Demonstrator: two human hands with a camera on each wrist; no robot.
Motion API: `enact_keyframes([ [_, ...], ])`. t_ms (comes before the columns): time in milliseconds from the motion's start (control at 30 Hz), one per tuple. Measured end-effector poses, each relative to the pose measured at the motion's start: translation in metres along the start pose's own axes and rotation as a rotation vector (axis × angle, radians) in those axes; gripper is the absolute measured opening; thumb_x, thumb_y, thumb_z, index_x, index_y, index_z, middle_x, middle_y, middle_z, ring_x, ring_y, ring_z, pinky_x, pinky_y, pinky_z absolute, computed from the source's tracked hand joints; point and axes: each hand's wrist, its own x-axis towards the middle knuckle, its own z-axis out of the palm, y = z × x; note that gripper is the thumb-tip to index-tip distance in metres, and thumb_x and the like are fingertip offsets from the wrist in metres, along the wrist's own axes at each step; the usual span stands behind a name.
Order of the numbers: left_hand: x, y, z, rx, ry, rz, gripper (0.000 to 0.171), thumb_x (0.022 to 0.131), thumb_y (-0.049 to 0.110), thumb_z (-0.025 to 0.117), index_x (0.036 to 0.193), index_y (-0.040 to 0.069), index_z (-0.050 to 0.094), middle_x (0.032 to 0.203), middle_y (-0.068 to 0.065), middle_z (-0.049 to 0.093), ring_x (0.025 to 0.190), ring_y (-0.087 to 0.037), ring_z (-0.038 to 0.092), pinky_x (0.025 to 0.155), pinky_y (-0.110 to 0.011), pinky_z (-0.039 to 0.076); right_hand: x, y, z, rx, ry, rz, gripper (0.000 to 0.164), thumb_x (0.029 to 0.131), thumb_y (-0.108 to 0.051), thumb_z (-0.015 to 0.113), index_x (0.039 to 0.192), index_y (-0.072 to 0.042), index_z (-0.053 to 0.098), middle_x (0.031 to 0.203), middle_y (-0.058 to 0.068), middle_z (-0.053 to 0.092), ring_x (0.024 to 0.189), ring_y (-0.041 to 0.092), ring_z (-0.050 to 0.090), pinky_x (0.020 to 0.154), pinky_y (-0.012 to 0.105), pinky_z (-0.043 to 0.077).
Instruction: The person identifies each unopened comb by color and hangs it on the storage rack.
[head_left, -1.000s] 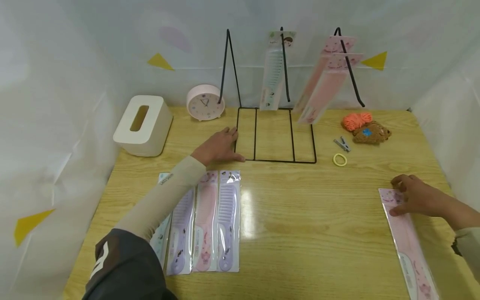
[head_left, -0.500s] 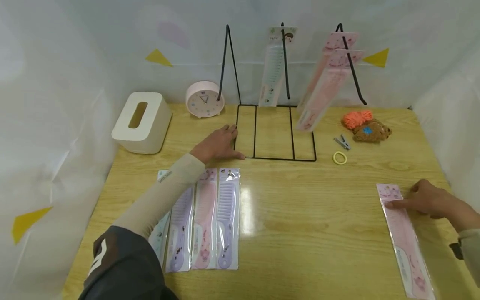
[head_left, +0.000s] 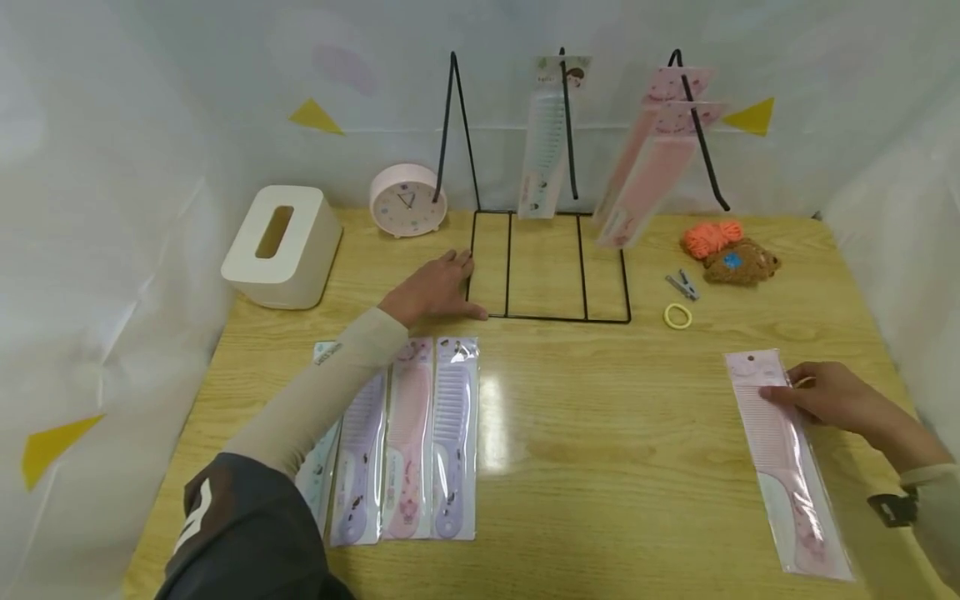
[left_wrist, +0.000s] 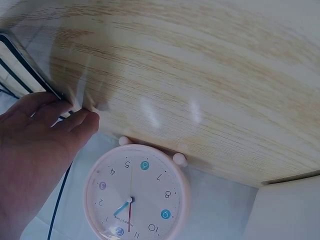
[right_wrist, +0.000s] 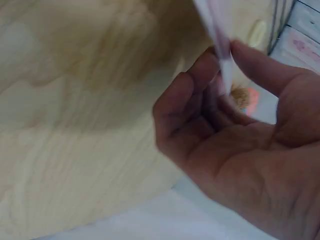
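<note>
My right hand (head_left: 832, 400) pinches a pink comb (head_left: 772, 433) in a clear, card-backed package by its upper right edge, thumb in front. In the right wrist view, the thumb and curled fingers (right_wrist: 185, 95) meet on the package's thin edge. My left hand (head_left: 435, 289) rests at the left side of a black wire rack (head_left: 551, 318), thumb spread along the front corner. Three hooks rise from the rack. One packaged green comb (head_left: 546, 150) hangs on the middle hook, and two packaged pink combs (head_left: 652, 175) on the right one. The left hook holds no package.
Several packaged combs (head_left: 408, 442) lie in a row beneath the left forearm. A pink clock (head_left: 407, 200) and white tissue box (head_left: 281, 246) stand at back left. Orange yarn (head_left: 711, 239), a brown plush (head_left: 742, 262), a metal clip (head_left: 682, 285) and a yellow ring (head_left: 677, 316) lie right.
The right hand has taken hold of the pink comb's package by its edge and shifted it left, its top end moving up and inward. The left hand stays at the rack.
</note>
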Motion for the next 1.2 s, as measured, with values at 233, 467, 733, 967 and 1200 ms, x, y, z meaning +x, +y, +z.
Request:
enact_keyframes([
  [233, -0.001, 0.002, 0.0, 0.003, 0.001, -0.012, 0.109, 0.083, 0.071, 0.065, 0.156, 0.0, 0.026, 0.165, -0.019, 0.014, 0.151, -0.038, 0.015, 0.122, -0.048, 0.02, -0.01, -0.051, -0.011, 0.178, 0.136, -0.153, 0.04, 0.103, -0.026, 0.058, 0.12, 0.01, 0.055, 0.093, 0.007, 0.073, 0.075, 0.008, 0.066, 0.064, 0.029, 0.058],
  [467, -0.002, 0.002, 0.002, 0.001, 0.003, -0.016, 0.108, 0.083, 0.071, 0.065, 0.156, 0.001, 0.027, 0.165, -0.019, 0.015, 0.151, -0.038, 0.016, 0.122, -0.049, 0.02, -0.036, -0.118, -0.027, 0.189, 0.402, -0.257, 0.028, 0.098, -0.024, 0.066, 0.112, 0.0, 0.063, 0.083, -0.007, 0.073, 0.072, 0.003, 0.067, 0.061, 0.014, 0.05],
  [733, -0.002, 0.002, 0.0, -0.006, 0.0, -0.012, 0.109, 0.083, 0.072, 0.064, 0.157, 0.002, 0.026, 0.165, -0.018, 0.014, 0.152, -0.037, 0.014, 0.122, -0.049, 0.018, -0.049, -0.172, -0.043, 0.347, 0.621, -0.426, 0.018, 0.092, -0.01, 0.073, 0.108, -0.002, 0.07, 0.089, -0.016, 0.07, 0.073, -0.002, 0.067, 0.065, 0.007, 0.048],
  [967, -0.002, 0.001, 0.001, -0.008, -0.009, -0.017, 0.108, 0.083, 0.071, 0.064, 0.157, 0.002, 0.025, 0.165, -0.017, 0.014, 0.152, -0.036, 0.013, 0.122, -0.048, 0.018, -0.04, -0.187, -0.048, 0.438, 0.638, -0.495, 0.018, 0.092, -0.006, 0.071, 0.11, -0.002, 0.069, 0.093, -0.01, 0.072, 0.074, 0.003, 0.068, 0.069, 0.009, 0.053],
  [1200, -0.002, 0.001, 0.001, -0.022, -0.002, -0.014, 0.108, 0.083, 0.07, 0.065, 0.157, 0.002, 0.026, 0.165, -0.018, 0.014, 0.152, -0.037, 0.013, 0.122, -0.049, 0.019, -0.032, -0.19, -0.048, 0.493, 0.619, -0.499, 0.017, 0.093, -0.005, 0.07, 0.109, -0.002, 0.069, 0.092, -0.008, 0.073, 0.072, 0.004, 0.068, 0.067, 0.011, 0.054],
])
